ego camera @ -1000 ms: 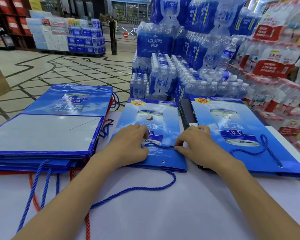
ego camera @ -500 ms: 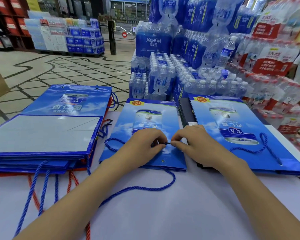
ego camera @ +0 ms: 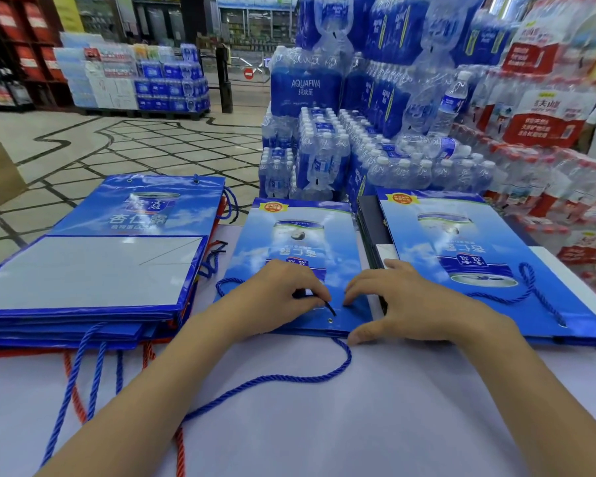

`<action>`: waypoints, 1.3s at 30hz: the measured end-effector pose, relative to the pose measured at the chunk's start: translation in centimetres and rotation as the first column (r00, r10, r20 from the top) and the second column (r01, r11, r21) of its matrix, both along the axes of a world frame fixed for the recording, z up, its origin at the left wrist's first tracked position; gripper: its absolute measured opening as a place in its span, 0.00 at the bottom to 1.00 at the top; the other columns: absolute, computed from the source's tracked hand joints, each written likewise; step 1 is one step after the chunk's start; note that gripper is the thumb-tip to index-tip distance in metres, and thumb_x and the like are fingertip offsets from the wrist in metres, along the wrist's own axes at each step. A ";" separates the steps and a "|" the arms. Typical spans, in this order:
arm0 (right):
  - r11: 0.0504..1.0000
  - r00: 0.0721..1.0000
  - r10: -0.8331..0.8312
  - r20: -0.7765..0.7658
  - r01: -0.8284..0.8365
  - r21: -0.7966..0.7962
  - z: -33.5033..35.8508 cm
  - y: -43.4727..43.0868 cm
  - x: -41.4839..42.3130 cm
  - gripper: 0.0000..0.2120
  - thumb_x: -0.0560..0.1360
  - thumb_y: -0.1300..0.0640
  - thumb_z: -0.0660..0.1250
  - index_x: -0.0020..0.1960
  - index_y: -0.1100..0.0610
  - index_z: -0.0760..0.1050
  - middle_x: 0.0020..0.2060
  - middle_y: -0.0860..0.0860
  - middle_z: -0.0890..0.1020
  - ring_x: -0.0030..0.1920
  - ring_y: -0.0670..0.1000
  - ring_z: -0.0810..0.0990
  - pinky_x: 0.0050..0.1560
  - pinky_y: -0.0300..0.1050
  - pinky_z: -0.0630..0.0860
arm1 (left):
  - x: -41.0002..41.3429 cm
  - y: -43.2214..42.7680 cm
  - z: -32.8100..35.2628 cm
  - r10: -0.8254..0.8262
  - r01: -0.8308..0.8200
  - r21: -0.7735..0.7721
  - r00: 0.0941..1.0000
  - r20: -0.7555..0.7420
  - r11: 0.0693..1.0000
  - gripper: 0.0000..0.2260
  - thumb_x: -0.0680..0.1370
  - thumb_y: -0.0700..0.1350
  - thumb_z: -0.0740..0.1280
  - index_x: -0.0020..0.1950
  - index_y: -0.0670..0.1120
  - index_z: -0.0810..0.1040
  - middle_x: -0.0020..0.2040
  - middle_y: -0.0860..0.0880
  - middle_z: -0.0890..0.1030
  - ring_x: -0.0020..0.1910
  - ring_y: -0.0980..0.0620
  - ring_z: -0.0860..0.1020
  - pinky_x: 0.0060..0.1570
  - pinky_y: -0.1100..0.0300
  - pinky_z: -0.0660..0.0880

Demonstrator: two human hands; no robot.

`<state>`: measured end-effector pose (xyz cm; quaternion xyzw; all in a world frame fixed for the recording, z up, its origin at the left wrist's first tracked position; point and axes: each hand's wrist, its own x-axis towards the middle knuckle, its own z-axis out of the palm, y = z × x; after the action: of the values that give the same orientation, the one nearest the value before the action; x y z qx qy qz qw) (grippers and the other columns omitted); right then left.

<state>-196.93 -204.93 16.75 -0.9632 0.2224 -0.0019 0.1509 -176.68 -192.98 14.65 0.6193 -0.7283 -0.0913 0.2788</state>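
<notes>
Drawn apart since: left hand [ego camera: 272, 297] pinching cord tip [ego camera: 331, 308], right hand [ego camera: 413, 304] pressing bag [ego camera: 300, 235] (holding nothing); stacks [ego camera: 93, 270] flanking, white table [ego camera: 324, 425] beneath, water packs [ego camera: 324, 156] beyond

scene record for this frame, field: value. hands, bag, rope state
work: threading a blue rope handle into a flat gift bag
left hand: pinches the rope's black tip, just above the eyelet
right hand: fingertips press on the bag beside the tip, holds nothing
rope: tip not yet through the eyelet; slack loops over the table
left: bag stack, ropes hanging off its front
right: second bag stack, a rope on top
behind: bottled water packs
</notes>
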 end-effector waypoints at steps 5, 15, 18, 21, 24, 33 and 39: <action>0.996 0.998 -0.052 -0.034 0.054 0.078 0.5 0.2 -0.3 0.23 0.68 0.33 0.71 0.60 0.39 0.75 0.64 0.32 0.71 0.66 0.38 0.54 0.71 0.39 0.45 | -0.2 0.3 0.3 -0.030 0.031 0.026 0.999 -0.010 0.999 0.05 0.78 0.44 0.69 0.51 0.50 0.84 0.40 0.61 0.78 0.40 0.61 0.75 0.41 0.73 0.66; 0.982 0.993 -0.098 -0.058 0.106 0.158 0.2 -0.1 -0.5 0.22 0.67 0.32 0.71 0.58 0.36 0.75 0.63 0.28 0.70 0.76 0.45 0.48 0.74 0.49 0.53 | 0.2 0.3 0.3 -0.049 0.048 0.021 0.998 0.045 0.999 0.07 0.78 0.40 0.68 0.53 0.48 0.84 0.45 0.55 0.81 0.44 0.62 0.75 0.46 0.76 0.67; 0.984 0.994 -0.099 -0.039 0.103 0.144 0.1 -0.2 -0.5 0.21 0.68 0.32 0.70 0.58 0.37 0.75 0.63 0.29 0.71 0.75 0.45 0.50 0.75 0.49 0.53 | 0.2 0.3 0.2 -0.057 0.056 0.021 0.998 0.039 0.998 0.07 0.79 0.41 0.67 0.52 0.48 0.84 0.46 0.54 0.81 0.46 0.60 0.76 0.47 0.74 0.69; 0.991 0.996 -0.089 0.002 0.089 0.099 -0.1 -0.5 -0.5 0.20 0.68 0.31 0.69 0.57 0.38 0.77 0.61 0.31 0.74 0.71 0.44 0.57 0.73 0.44 0.56 | 0.2 0.2 0.1 -0.075 0.076 -0.025 0.997 0.031 0.997 0.06 0.78 0.40 0.68 0.51 0.48 0.84 0.46 0.56 0.80 0.46 0.61 0.76 0.48 0.73 0.69; 0.997 0.996 -0.055 0.070 0.050 0.063 -0.5 -0.7 -0.4 0.21 0.67 0.27 0.65 0.54 0.36 0.77 0.56 0.30 0.76 0.65 0.42 0.65 0.69 0.47 0.65 | -0.3 0.1 0.2 -0.087 0.087 -0.059 0.996 0.002 0.995 0.06 0.78 0.40 0.68 0.51 0.47 0.84 0.45 0.58 0.79 0.46 0.61 0.76 0.48 0.71 0.71; 0.999 0.937 -0.040 0.348 0.045 -0.007 0.0 0.0 0.0 0.06 0.75 0.45 0.70 0.46 0.47 0.77 0.38 0.39 0.82 0.40 0.34 0.77 0.41 0.29 0.67 | 0.0 0.1 0.0 -0.015 0.012 -0.028 0.993 -0.114 1.000 0.11 0.78 0.49 0.69 0.59 0.51 0.82 0.51 0.61 0.80 0.51 0.62 0.77 0.49 0.72 0.69; 0.981 0.862 0.071 0.502 0.029 -0.190 -0.4 -0.2 0.3 0.06 0.75 0.52 0.71 0.46 0.52 0.75 0.42 0.45 0.82 0.41 0.43 0.80 0.42 0.44 0.75 | 0.1 0.1 -0.1 0.054 -0.061 -0.080 0.995 -0.084 0.995 0.13 0.78 0.43 0.68 0.62 0.50 0.81 0.50 0.58 0.80 0.50 0.59 0.75 0.50 0.70 0.69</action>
<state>-196.59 -205.09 16.33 -0.9412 0.1632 -0.2743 0.1110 -176.55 -192.89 14.51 0.6237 -0.7013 -0.0781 0.3361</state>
